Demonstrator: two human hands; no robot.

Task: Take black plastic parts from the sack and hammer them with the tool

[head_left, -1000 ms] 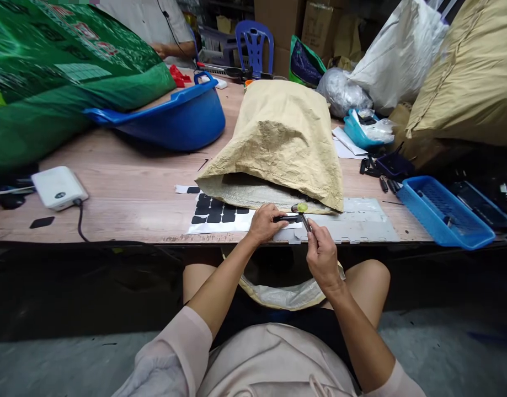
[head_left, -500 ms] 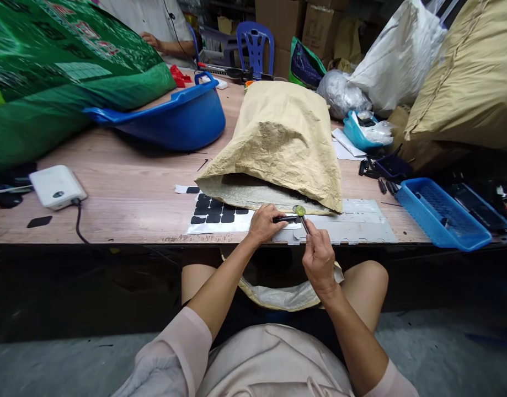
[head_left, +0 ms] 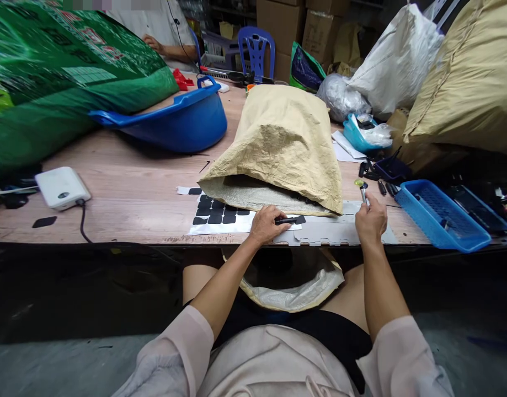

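Observation:
My left hand [head_left: 267, 225] is closed on a slim black part [head_left: 287, 220], holding it down at the table's front edge. The part has a flat, wider right end; its kind I cannot make out. Farther right, my right hand [head_left: 371, 218] grips a small hammer [head_left: 363, 191] by its handle, its yellowish head up and apart from the black part. Left of my left hand lies a white sheet with black rounded-square stickers [head_left: 212, 210]. A grey-white board [head_left: 331, 234] lies under and right of the part. Just behind, a tan woven sack [head_left: 290, 138] lies with its mouth towards me.
A blue basin [head_left: 182, 124] and green sack [head_left: 71, 82] stand at the left, near a white box with a cable [head_left: 63, 187]. On the right are a blue basket [head_left: 443, 215] and more sacks. Another open sack [head_left: 294, 298] hangs between my knees. A person sits across the table.
My right hand has swung right with the hammer, away from the black part. My left hand stays in place on the part.

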